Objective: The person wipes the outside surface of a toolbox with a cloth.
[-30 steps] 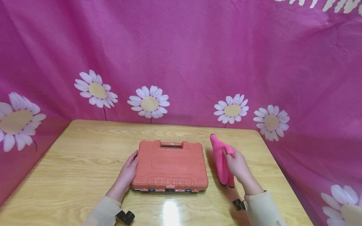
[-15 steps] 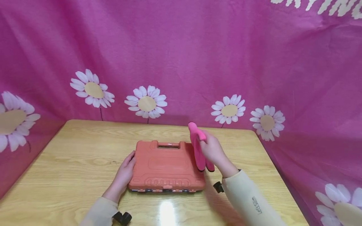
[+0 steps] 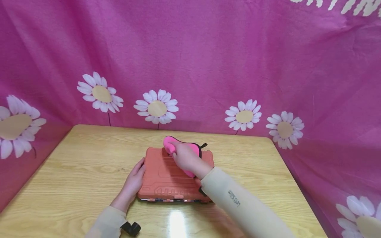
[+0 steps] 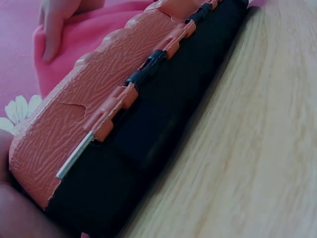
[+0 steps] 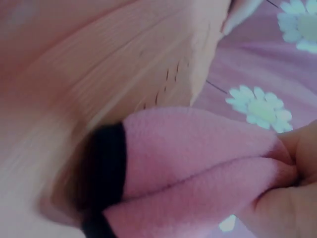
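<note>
A red-orange plastic carrying case (image 3: 162, 183) with a built-in handle lies flat on the table, its hinged edge toward me. Its black lower half (image 4: 163, 124) shows in the left wrist view. My left hand (image 3: 133, 178) rests along the case's left side, fingers fairly straight against it. In my right hand (image 3: 185, 157) I grip a bunched pink cloth (image 3: 194, 147) with black edging and a small black loop. The cloth is over the lid's upper right part, hiding the handle. Its folded pink fabric (image 5: 198, 153) fills the right wrist view close to the lid.
The light wooden table (image 3: 89, 158) reaches back to a magenta curtain (image 3: 193, 59) printed with white daisies. A small black camera (image 3: 131, 228) is strapped at my left wrist. My right sleeve (image 3: 238, 198) crosses the case's near right corner.
My right hand has carried the pink cloth left from beside the case to over its lid. My left hand stays at the case's left side, and the case holds its place.
</note>
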Motion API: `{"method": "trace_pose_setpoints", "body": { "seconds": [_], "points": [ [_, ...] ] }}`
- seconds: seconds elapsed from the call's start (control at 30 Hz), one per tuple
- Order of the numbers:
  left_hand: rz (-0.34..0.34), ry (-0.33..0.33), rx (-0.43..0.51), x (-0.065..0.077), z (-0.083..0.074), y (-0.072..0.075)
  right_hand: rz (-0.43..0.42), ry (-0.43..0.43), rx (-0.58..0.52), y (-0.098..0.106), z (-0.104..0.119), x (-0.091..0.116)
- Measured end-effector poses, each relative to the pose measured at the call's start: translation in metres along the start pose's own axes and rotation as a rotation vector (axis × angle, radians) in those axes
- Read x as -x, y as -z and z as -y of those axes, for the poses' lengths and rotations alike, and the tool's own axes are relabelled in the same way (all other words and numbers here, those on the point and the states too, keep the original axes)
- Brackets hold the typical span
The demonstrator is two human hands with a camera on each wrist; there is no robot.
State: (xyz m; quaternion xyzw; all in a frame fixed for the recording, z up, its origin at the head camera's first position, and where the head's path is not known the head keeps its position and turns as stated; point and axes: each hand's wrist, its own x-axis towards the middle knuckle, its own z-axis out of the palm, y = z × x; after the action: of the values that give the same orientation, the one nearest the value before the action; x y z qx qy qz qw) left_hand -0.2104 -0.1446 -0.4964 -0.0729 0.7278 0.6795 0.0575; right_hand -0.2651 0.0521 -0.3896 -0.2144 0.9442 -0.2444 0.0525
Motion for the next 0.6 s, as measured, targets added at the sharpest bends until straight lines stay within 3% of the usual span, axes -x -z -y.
{"method": "trace_pose_setpoints", "body": {
  "seconds": [0.33,0.6],
  "points": [
    [0.006,0.019,-0.005,0.000,0.001,0.000,0.173,0.111,0.211,-0.020,0.019,-0.017],
    [0.002,0.031,-0.031,-0.002,0.001,-0.001,0.207,0.141,0.332,-0.029,0.028,-0.027]
  ]
}}
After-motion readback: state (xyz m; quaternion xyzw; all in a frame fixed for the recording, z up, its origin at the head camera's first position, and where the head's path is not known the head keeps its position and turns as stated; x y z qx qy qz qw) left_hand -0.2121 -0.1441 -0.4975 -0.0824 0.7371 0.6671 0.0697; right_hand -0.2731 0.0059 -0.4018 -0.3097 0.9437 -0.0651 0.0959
